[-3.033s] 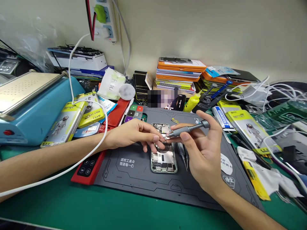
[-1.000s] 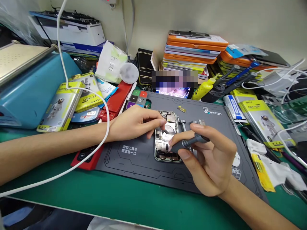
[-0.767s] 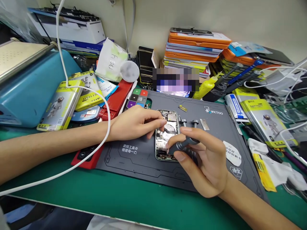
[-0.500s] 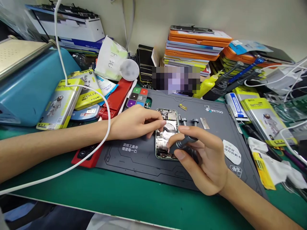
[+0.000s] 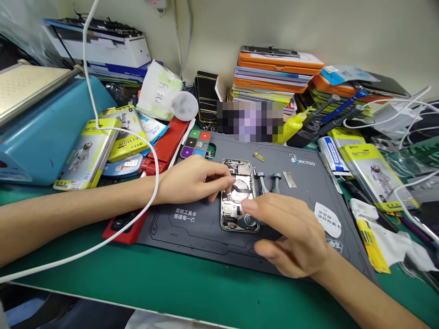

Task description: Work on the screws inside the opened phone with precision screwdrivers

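The open phone [image 5: 245, 179], its shell filled with boards, metal plates and a round coil, lies on the grey mat [image 5: 202, 240] between the hands. A dark screwdriver [image 5: 249, 221] stands over its near end. Farther back, a dark rack [image 5: 303, 136] holds several upright tools [image 5: 345, 106], and small parts [image 5: 209, 154] lie beside a colour-blocked pad [image 5: 195, 143]. Half a second ago the right hand [image 5: 295, 235] had its thumb against the driver; now the thumb is spread off it, though whether the hidden fingers touch the handle cannot be told. The left hand [image 5: 194, 179] keeps its place at the phone's left edge, thumb and forefinger close together; whether they pinch anything cannot be told. The mat reads "WKTOO" plus white Chinese characters; yellow packets [image 5: 84, 157] say "BATTERY", and the white bag's [image 5: 158, 91] handwriting is unclear.
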Motion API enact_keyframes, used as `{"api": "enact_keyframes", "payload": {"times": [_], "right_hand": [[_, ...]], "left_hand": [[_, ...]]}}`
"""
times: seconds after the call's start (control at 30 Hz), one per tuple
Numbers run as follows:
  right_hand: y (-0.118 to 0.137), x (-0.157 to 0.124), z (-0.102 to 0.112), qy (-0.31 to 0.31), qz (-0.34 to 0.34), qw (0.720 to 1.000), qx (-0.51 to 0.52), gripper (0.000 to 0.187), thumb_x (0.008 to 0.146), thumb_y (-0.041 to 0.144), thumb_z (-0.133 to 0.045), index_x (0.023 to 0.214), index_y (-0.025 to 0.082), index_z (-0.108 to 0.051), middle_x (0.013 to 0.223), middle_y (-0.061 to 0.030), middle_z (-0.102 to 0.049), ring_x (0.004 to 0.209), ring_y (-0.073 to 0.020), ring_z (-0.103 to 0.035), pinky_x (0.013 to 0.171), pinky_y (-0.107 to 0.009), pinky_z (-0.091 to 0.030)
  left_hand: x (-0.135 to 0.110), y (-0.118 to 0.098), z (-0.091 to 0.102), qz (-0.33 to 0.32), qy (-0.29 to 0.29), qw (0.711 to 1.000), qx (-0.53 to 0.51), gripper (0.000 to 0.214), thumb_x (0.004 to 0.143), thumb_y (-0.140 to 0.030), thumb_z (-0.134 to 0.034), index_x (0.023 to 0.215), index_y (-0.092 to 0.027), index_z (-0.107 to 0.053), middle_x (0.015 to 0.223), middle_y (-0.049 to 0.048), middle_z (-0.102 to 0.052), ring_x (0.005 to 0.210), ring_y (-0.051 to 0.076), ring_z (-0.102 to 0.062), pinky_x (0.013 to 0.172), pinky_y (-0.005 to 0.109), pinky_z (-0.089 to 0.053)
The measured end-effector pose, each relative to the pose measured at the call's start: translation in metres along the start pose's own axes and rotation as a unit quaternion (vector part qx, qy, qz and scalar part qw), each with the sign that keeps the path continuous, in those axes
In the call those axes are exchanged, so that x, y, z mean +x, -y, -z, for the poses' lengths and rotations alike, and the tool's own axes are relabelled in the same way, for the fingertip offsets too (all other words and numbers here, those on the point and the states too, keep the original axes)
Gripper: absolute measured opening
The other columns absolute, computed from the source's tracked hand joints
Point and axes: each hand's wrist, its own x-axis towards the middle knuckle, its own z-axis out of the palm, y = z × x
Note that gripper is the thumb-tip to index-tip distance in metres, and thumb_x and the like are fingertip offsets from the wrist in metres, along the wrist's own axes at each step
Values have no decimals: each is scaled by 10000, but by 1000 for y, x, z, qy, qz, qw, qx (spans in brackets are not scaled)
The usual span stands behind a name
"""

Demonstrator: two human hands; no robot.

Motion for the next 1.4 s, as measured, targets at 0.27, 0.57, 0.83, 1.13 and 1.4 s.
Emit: {"api": "enact_keyframes", "payload": {"times": [0.27, 0.57, 0.83, 1.13, 1.4], "right_hand": [[4, -1, 5, -45, 31, 998, -32, 497, 1010, 138, -478, 1498, 141, -573, 965, -75, -777, 813, -193, -736, 690, -328, -607], [5, 3, 5, -51, 40, 997, -51, 398, 986, 124, -513, 1368, 82, -616, 859, -69, -732, 722, -169, -685, 642, -289, -569], [4, 2, 4, -49, 48, 996, -58, 439, 925, 67, -537, 1355, 61, -625, 932, -98, -743, 773, -176, -681, 645, -304, -558], [5, 0, 3, -47, 61, 996, -34, 497, 875, 15, -541, 1366, 35, -616, 912, -97, -733, 831, -178, -680, 687, -316, -548], [3, 0, -1, -43, 35, 998, -26, 468, 937, 36, -555, 1401, 66, -602, 942, -84, -736, 792, -161, -664, 686, -298, -547]], "left_hand": [[0, 0, 0, 12, 10, 999, -37, 349, 1111, -370, -486, 939, -166, -711, 653, -60, -700, 636, 65, -632, 713, 145, -448], [-1, 0, -2, 23, 11, 999, -41, 425, 1117, -433, -441, 836, -172, -624, 655, -45, -653, 628, 78, -588, 671, 171, -427], [1, 4, -5, -10, -18, 1000, 19, 460, 1089, -385, -430, 687, -167, -374, 611, -45, -391, 587, 92, -343, 590, 257, -277], [1, 1, -6, -1, -19, 1000, 5, 441, 1096, -395, -404, 713, -176, -378, 636, -45, -412, 604, 102, -365, 617, 276, -287], [-2, 4, -5, 28, -11, 999, -36, 419, 1135, -472, -331, 831, -195, -410, 748, -35, -460, 673, 132, -398, 672, 294, -334]]}}
